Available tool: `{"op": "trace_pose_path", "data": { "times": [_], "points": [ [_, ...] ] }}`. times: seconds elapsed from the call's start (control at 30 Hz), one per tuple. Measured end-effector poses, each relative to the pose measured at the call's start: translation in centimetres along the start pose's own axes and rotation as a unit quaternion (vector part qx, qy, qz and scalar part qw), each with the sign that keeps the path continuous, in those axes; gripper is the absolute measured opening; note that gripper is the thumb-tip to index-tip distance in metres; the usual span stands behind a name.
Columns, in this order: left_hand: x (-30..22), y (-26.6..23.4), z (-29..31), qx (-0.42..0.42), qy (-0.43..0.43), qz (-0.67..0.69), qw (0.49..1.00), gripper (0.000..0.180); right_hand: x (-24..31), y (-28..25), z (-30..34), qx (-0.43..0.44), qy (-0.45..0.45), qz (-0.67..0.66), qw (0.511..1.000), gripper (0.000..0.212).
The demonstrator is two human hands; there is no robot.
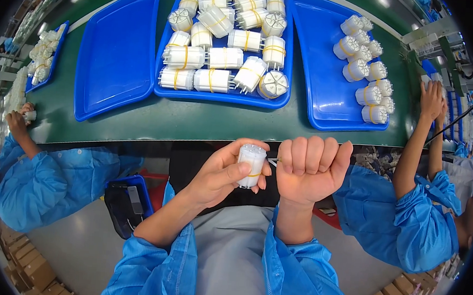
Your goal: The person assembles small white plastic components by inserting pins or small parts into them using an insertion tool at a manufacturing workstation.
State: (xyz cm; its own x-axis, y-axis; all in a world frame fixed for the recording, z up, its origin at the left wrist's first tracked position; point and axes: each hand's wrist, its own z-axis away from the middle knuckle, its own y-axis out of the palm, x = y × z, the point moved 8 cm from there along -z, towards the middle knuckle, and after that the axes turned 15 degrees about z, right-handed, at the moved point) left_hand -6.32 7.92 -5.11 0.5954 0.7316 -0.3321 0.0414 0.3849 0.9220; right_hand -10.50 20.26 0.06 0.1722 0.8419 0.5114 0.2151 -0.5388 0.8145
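Above my lap, just off the bench's front edge, my left hand (221, 171) is wrapped round a white plastic cylinder (252, 162). A yellow rubber band circles its lower part, and small marks or holes show on its top face. Beside it, my right hand (312, 166) is closed in a fist, knuckles up. A thin pale piece (272, 160) sticks out between that fist and the cylinder; the fingers hide the rest of it. Similar banded white cylinders (219, 57), some with prongs at one end, lie piled in the middle blue tray (223, 97).
On the green bench (205, 126), a bare blue tray (117, 51) lies at left. The right blue tray (327, 107) has several white cylinders (369, 95) along its right side. Co-workers in blue sit at both sides, a person's hands (431, 101) at right. A black bag (122, 208) is at lower left.
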Motion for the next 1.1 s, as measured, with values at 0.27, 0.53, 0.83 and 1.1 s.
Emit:
{"op": "trace_pose_path", "data": {
  "times": [0.27, 0.53, 0.83, 1.1],
  "points": [
    [-0.5, 0.9, 0.5, 0.009, 0.031, -0.057, 0.998, 0.053, 0.1, -0.2, 0.1, -0.001, -0.005, 0.008, 1.0, 0.053],
    [-0.7, 1.4, 0.9, 0.0, 0.03, -0.078, 0.996, 0.052, 0.0, -0.5, 0.4, -0.015, 0.001, 0.012, 1.0, 0.053],
    [-0.5, 1.4, 1.0, 0.009, 0.021, -0.054, 0.998, 0.054, -0.1, -0.5, 0.3, -0.011, 0.003, 0.015, 1.0, 0.052],
    [-2.9, 2.0, 1.0, 0.03, 0.088, -0.088, 0.992, 0.037, 0.2, -1.2, 0.5, -0.041, 0.005, 0.028, 0.999, 0.052]
  ]
}}
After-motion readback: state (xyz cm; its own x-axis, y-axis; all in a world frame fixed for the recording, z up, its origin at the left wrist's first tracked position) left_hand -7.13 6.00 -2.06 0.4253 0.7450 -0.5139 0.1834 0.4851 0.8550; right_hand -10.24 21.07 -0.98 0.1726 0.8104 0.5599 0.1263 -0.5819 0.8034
